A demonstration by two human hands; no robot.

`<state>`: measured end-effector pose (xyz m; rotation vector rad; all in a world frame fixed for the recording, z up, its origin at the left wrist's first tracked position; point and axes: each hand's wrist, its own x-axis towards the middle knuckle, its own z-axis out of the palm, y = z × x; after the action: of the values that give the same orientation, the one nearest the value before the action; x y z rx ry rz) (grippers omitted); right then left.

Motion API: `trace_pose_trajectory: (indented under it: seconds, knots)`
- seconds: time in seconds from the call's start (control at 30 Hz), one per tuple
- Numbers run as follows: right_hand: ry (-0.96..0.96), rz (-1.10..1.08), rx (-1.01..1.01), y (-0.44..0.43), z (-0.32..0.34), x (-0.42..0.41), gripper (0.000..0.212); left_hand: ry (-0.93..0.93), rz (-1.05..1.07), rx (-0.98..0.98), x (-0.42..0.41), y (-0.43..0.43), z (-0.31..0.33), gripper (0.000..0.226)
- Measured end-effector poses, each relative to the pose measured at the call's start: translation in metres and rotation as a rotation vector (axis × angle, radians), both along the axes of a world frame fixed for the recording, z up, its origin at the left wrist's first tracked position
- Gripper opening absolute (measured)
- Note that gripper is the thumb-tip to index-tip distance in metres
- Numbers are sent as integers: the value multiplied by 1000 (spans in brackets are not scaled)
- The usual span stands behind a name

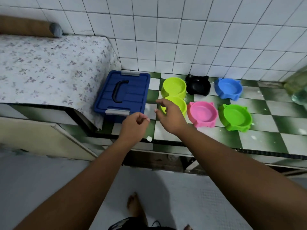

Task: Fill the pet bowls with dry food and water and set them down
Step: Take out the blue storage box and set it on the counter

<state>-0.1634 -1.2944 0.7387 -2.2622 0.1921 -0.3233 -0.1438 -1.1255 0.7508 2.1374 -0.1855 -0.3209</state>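
A single wide-angle view, taken from the person's head, looks forward and steeply down. Both forearms reach in from the near edge toward the middle, and a bare foot (134, 205) shows on the floor at the bottom, so the camera sits almost directly above the person's standing spot. The checkered counter (259, 140) crosses the middle at arm's length; the tiled wall (199, 39) fills the far part. Straight tile lines bow toward the edges. No second view overlaps it.
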Motion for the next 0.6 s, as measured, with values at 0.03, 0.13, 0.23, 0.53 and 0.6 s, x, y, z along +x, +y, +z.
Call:
trace_pose_trajectory:
  seconds: [0.03,0.13,0.23,0.53,0.6]
  knots:
    - [5,-3,25,-8,-1,-13,35,-12,-5,30,-9,-5,-1,11]
    - [19,-22,84,-39,-6,-49,32,-36,-4,56,-35,-16,-8,10]
    - [34,-34,127,-67,-13,-91,29,-26,18,75,-68,-31,-19,7]
    - [121,-94,220,-94,-44,-189,23,31,-54,57,-141,-81,-56,8]
    - [137,-99,257,-94,-52,-201,22,62,-99,60,-145,-83,-66,5]
